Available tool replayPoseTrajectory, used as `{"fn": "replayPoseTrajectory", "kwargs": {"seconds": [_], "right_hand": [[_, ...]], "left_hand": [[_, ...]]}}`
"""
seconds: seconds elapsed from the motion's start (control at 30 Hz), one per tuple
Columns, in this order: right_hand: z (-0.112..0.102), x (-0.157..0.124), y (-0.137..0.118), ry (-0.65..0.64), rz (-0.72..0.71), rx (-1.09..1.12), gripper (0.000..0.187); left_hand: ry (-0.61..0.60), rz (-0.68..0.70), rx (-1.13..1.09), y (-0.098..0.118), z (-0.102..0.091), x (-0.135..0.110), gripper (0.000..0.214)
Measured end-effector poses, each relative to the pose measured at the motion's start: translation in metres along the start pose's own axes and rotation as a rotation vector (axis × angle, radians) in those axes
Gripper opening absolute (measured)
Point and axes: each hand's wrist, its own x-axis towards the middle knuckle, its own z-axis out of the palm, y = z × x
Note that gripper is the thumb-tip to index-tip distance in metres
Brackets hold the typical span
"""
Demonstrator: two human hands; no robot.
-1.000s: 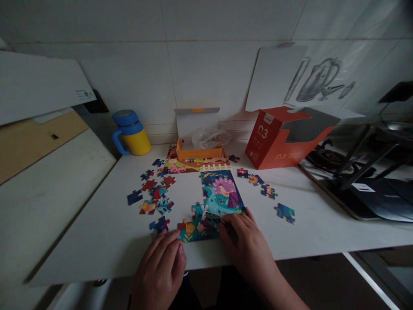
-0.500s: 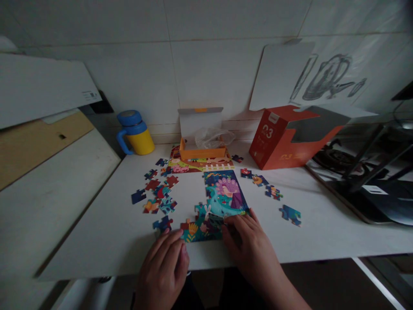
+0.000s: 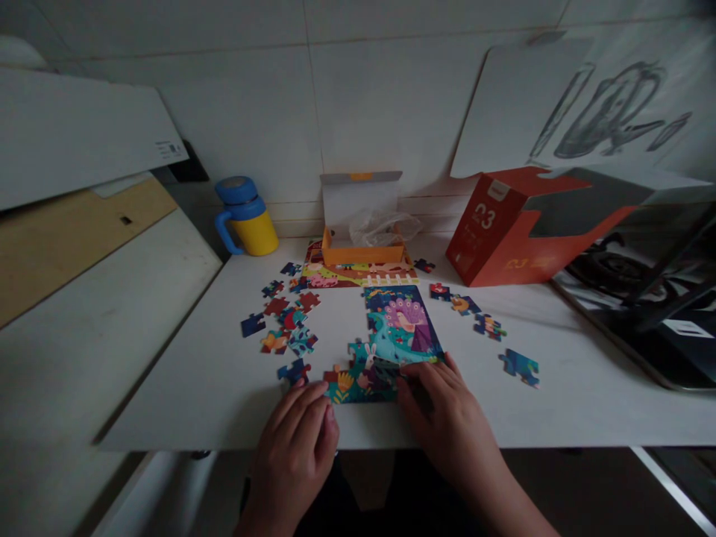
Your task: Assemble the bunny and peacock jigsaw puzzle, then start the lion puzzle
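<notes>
A partly joined jigsaw puzzle (image 3: 385,328) lies on the white table, showing a purple peacock, a teal animal and a white rabbit. At its lower right, my right hand (image 3: 444,406) is bent, thumb and forefinger closed on a dark puzzle piece (image 3: 385,373) that seems slightly tilted over the picture. Part of that piece is hidden by the fingers. My left hand (image 3: 299,436) rests at the puzzle's lower left corner, fingers stretched forward and holding nothing visible. Just beyond its fingertips is a loose blue piece (image 3: 294,371).
Several loose pieces (image 3: 275,306) lie left, others (image 3: 488,326) right. An orange box (image 3: 363,256) with clear plastic stands on a printed picture (image 3: 335,278) at the back. A blue-yellow mug (image 3: 254,227), a red carton (image 3: 492,231) and a black stove (image 3: 643,328) are around.
The view has shifted, so everything sits further right and slightly higher. Both hands keep nearly the same place against the puzzle, and the loose pieces have not moved.
</notes>
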Motion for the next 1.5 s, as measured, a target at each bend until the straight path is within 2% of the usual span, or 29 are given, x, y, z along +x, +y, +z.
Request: {"fn": "replayPoseTrajectory", "kwargs": {"seconds": [1.5], "right_hand": [[0.0052, -0.0044, 0.0093, -0.003, -0.058, -0.058, 0.004]], "left_hand": [[-0.012, -0.027, -0.03, 0.004, -0.0016, 0.0006, 0.016]]}}
